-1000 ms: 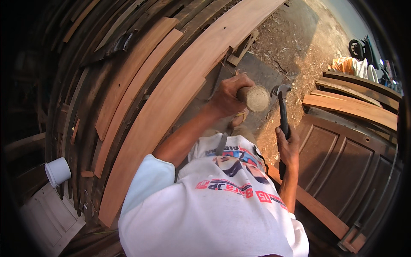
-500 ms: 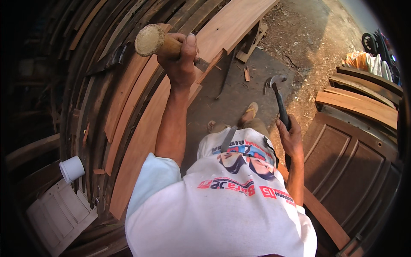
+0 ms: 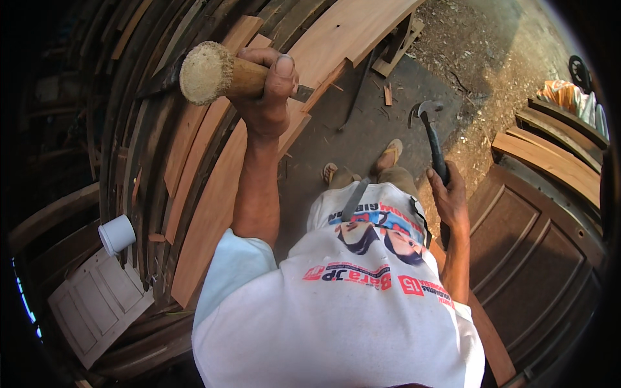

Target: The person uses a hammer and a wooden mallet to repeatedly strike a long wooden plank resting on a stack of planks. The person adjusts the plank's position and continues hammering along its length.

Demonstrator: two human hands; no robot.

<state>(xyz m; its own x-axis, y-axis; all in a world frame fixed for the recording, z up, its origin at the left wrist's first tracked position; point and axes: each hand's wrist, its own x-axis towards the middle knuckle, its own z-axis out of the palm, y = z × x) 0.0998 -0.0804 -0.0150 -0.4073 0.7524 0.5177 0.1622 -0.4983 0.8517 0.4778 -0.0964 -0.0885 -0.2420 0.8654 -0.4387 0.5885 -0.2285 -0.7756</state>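
Note:
My left hand (image 3: 268, 107) is closed round the wooden handle of a chisel (image 3: 246, 79), whose frayed, flattened butt points left toward the camera. Past the fist, a short stretch of its metal blade shows beside the edge of a long reddish board (image 3: 326, 39). Whether the blade touches the wood, I cannot tell. On the right, my right hand (image 3: 453, 200) grips a claw hammer (image 3: 435, 145) by its dark handle. The hammer's metal head points away from me, over the dark ground sheet and apart from the chisel.
Many planks (image 3: 174, 213) lean in rows on the left, near a white tub (image 3: 117, 234) and a pale panelled door (image 3: 97, 307). A brown panelled door (image 3: 527, 252) and stacked timber (image 3: 550, 158) stand right. Wood chips litter the ground sheet (image 3: 369, 110).
My left hand and the chisel have come left and nearer the camera, the butt now looking larger. The hammer stays in my right hand. The whole view has shifted slightly.

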